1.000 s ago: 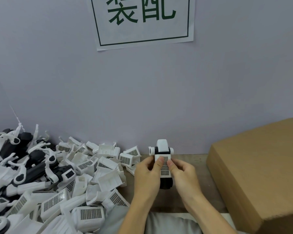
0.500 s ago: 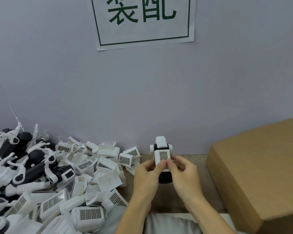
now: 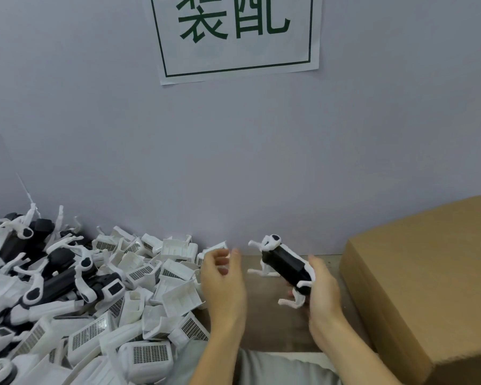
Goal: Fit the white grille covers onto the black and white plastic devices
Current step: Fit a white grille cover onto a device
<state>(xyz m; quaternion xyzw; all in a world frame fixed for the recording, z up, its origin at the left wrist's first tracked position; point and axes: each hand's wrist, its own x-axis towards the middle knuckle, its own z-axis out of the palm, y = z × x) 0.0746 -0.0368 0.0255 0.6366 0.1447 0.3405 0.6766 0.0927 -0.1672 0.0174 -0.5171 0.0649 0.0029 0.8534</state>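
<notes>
Wall sign: top cut off by the frame edge; green characters only partly shown.
Cardboard box: right side and lower corner run out of frame.
Parts pile: continues past the left and bottom edges.
Left hand: motion-blurred; fingertips indistinct.
Device: grille side turned away, lower end hidden by right hand.

left hand empty, loosely curled, right hand gripping
</notes>
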